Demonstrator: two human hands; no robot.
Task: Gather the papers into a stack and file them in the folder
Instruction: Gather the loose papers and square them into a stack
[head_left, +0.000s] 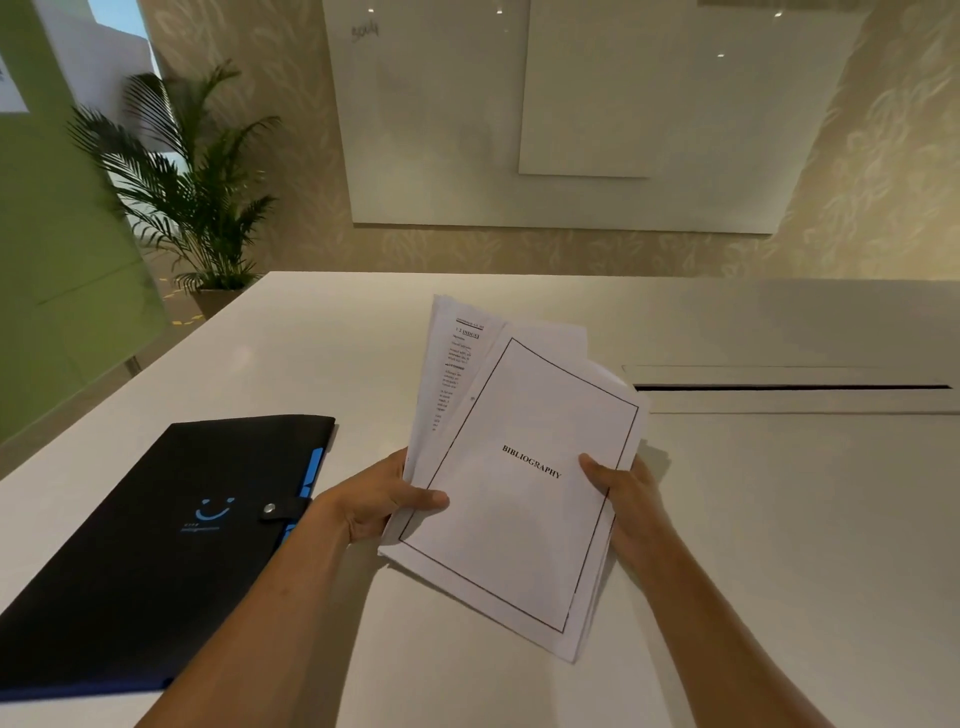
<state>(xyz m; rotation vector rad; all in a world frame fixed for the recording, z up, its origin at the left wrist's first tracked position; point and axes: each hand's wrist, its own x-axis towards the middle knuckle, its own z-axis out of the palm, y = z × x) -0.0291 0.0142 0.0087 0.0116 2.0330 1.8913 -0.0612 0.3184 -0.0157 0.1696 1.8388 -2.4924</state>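
A loose, uneven bundle of white papers (519, 415) is held above the white table, fanned out at the top; the front sheet has a black border and reads "BIBLIOGRAPHY". My left hand (387, 499) grips the bundle's left edge, thumb on the front sheet. My right hand (621, 493) grips the right edge, thumb on top. A black folder (156, 530) with blue tabs, a blue smile logo and a snapped strap lies flat and closed on the table to the left of my left forearm.
The white table (779, 519) runs to a far edge and a left edge near the folder. A long cable slot (789, 387) cuts the tabletop at the right. A potted palm (192, 197) stands on the floor beyond the table's left corner.
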